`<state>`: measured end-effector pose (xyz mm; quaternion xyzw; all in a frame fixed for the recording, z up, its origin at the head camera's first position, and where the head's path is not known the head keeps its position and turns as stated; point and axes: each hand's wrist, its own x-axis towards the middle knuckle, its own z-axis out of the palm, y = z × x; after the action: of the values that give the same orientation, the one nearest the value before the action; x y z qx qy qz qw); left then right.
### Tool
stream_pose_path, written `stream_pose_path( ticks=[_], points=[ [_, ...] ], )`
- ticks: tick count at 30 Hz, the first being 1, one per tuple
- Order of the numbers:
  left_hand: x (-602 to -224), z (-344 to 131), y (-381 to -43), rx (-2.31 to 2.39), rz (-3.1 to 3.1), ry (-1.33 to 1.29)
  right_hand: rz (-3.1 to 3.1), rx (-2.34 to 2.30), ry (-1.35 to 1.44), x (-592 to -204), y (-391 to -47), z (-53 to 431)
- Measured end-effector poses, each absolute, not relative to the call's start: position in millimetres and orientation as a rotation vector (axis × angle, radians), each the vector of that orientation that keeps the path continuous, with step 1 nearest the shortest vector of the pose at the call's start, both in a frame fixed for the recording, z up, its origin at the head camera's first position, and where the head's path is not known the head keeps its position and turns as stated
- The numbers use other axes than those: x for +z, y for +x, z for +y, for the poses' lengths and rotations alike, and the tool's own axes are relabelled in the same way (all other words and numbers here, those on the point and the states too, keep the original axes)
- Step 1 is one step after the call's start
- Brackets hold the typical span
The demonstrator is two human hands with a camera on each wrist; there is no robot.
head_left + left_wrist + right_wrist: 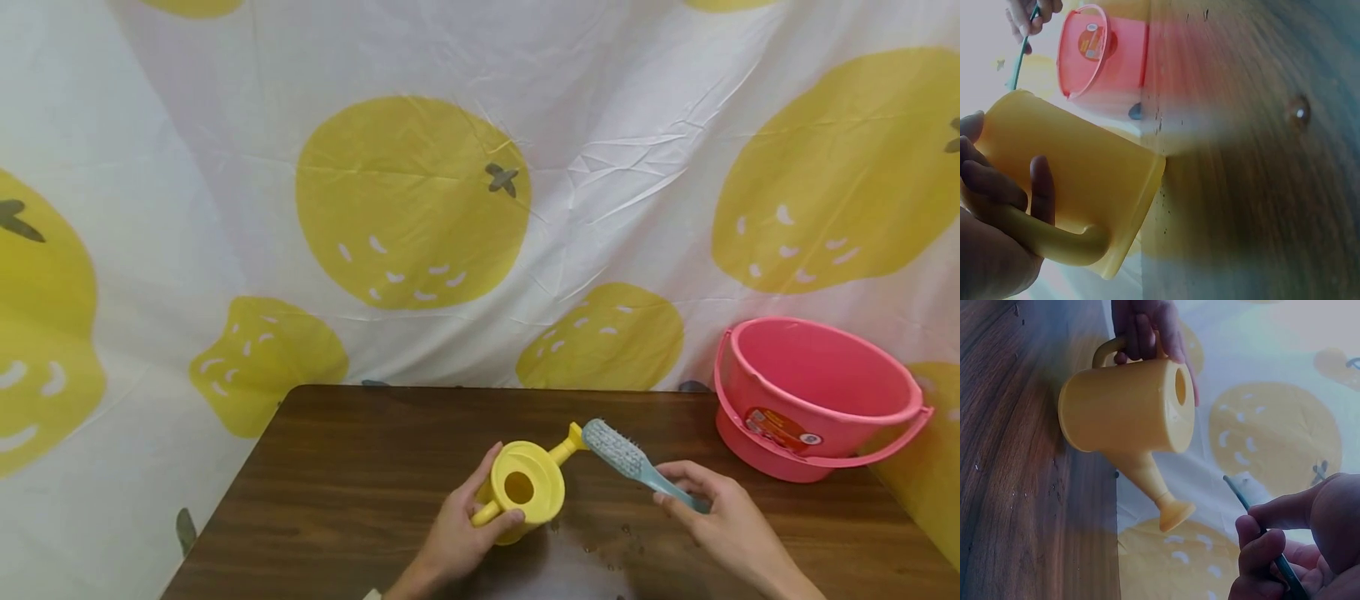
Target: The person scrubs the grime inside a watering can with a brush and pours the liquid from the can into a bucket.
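Note:
My left hand (463, 529) holds a yellow toy watering can (553, 487) by its side and handle. The can's round top hole faces up toward the head camera, and its spout points away to the right. In the left wrist view the can (1079, 162) leans over the table; whether its base edge touches the wood I cannot tell. My right hand (723, 517) grips the handle of a light blue scrub brush (621, 450). The brush's pale bristles are turned upward, and its head is right beside the spout's yellow rose (1175, 515), seen whole in the right wrist view.
A pink bucket (806, 433) with a pink handle and a label stands at the table's back right. Water drops (626, 529) dot the dark wooden table (360, 483) between my hands. Behind the table hangs a white curtain (592, 242) printed with yellow fruit.

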<state>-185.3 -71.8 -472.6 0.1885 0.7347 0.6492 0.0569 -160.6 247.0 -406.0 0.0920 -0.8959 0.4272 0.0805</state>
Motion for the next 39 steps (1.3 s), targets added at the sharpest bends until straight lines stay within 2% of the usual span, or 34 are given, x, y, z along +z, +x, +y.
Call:
stream_pose_path(
  ticks=[23, 39],
  points=[
    [-471.4, -44.9, -181.8, 1.774, 2.521, 0.795, -2.78, 1.321, 0.313, -395.7, -148.8, 242.0],
    [-473.5, -34.7, -180.8, 1.739, 2.553, 0.912, -2.891, 1.328, 0.535, -395.9, -144.7, 248.0]
  ],
)
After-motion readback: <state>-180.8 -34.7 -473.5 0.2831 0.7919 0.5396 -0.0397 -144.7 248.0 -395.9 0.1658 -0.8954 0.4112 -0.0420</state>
